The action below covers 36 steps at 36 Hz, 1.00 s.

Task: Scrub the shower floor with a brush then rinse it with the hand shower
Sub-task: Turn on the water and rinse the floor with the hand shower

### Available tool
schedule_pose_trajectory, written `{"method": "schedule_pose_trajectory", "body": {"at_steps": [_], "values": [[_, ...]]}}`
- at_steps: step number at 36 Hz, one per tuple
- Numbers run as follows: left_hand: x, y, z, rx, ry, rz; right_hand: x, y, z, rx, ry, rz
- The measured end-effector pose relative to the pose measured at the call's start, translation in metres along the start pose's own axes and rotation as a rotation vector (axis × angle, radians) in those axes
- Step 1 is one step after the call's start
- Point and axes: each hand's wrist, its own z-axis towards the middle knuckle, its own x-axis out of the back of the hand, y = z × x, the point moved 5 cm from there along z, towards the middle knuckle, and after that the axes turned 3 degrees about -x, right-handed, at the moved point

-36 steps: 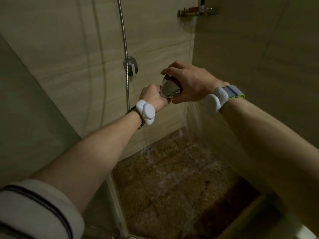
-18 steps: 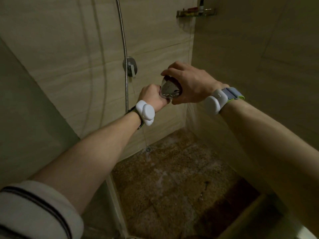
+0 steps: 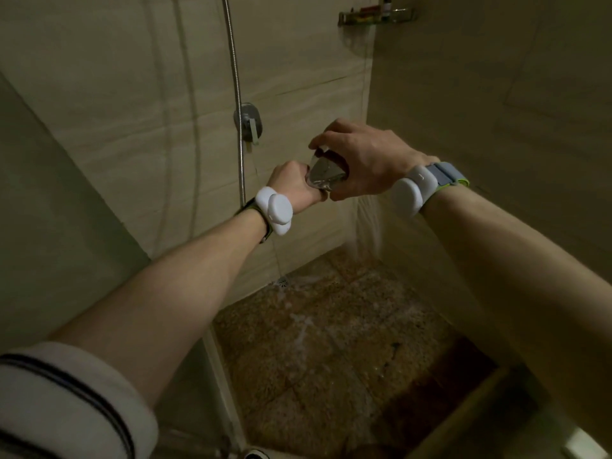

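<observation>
The chrome hand shower (image 3: 326,173) is held at chest height over the shower floor (image 3: 331,352). My left hand (image 3: 291,185) grips its handle, which the fist hides. My right hand (image 3: 361,157) curls its fingers over the top and side of the shower head. Water sprays down from the head (image 3: 367,223) onto the far right corner of the brown stone floor, which is wet with white foam streaks. No brush is in view.
The shower hose (image 3: 235,94) hangs down the back wall past the round mixer valve (image 3: 249,122). A floor drain (image 3: 281,281) sits at the back wall. A corner shelf (image 3: 376,15) with bottles is high up. A raised threshold (image 3: 480,409) borders the floor at right.
Both hands stay on the hand shower in nearly the same place. My right fingers have shifted a little on the head, and the spray keeps falling in the far right corner.
</observation>
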Motion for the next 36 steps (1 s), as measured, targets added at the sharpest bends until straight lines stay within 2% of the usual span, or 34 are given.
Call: {"method": "schedule_pose_trajectory", "body": {"at_steps": [15,36], "values": [[-0.018,-0.006,-0.008,0.029,-0.168,-0.027,-0.012,-0.004,-0.006,-0.056,-0.136,0.009],[-0.033,-0.021,-0.008,0.08,-0.294,-0.045,-0.027,-0.004,-0.009,-0.083,-0.233,0.004]]}}
